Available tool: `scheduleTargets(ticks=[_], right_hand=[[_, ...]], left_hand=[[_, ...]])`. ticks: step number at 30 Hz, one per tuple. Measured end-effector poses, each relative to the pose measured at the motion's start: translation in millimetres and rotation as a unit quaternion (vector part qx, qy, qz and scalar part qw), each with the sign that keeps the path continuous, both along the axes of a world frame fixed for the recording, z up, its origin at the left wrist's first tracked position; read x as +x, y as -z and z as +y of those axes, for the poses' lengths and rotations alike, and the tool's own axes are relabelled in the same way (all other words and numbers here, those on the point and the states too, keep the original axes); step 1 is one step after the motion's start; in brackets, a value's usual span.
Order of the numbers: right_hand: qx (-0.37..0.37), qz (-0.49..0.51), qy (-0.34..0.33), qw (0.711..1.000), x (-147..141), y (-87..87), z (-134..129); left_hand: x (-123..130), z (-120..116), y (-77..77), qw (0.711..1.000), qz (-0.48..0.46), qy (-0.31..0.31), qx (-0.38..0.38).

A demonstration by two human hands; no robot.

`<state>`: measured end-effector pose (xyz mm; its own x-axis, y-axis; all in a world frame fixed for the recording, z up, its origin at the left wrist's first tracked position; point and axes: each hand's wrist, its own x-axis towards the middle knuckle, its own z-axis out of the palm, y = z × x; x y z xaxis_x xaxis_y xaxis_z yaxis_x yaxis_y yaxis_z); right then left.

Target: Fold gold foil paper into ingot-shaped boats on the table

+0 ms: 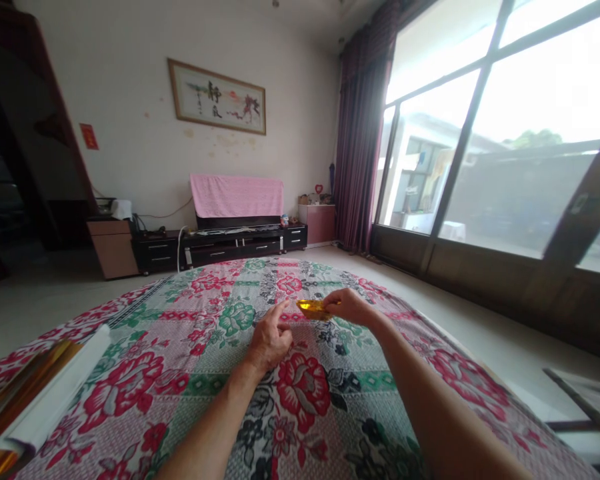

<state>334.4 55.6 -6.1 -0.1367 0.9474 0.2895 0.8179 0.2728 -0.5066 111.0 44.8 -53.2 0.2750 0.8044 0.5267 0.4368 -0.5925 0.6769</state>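
My right hand pinches the right end of a shiny gold folded foil paper piece, boat-like in outline, just above the cloth-covered table. To its left, my left hand holds nothing; the index finger points forward, the thumb stands apart and the other fingers are partly curled. A small gap lies between the left fingertips and the foil piece. Beneath both hands spreads a flowered tablecloth in red, green and grey.
At the table's left edge lie gold foil sheets and a white paper roll. Beyond the table stands a black low cabinet under a pink cloth. A dark-framed object is at lower right, below large windows.
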Motion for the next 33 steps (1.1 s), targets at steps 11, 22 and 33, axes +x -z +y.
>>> scheduleTargets(ticks=[11, 22, 33], right_hand=[[0.033, 0.010, 0.094, 0.995, 33, 20.9, 26], [0.053, 0.043, 0.112, 0.991, 25, 19.6, 22], [0.042, 0.093, 0.129, 0.986, 24, 24.1, 22]], left_hand=[[1, 0, 2.7, 0.999, -0.022, 0.015, -0.022], [1, -3, 0.7, 1.000, -0.007, 0.012, -0.012], [1, -3, 0.6, 1.000, -0.004, 0.015, -0.004]])
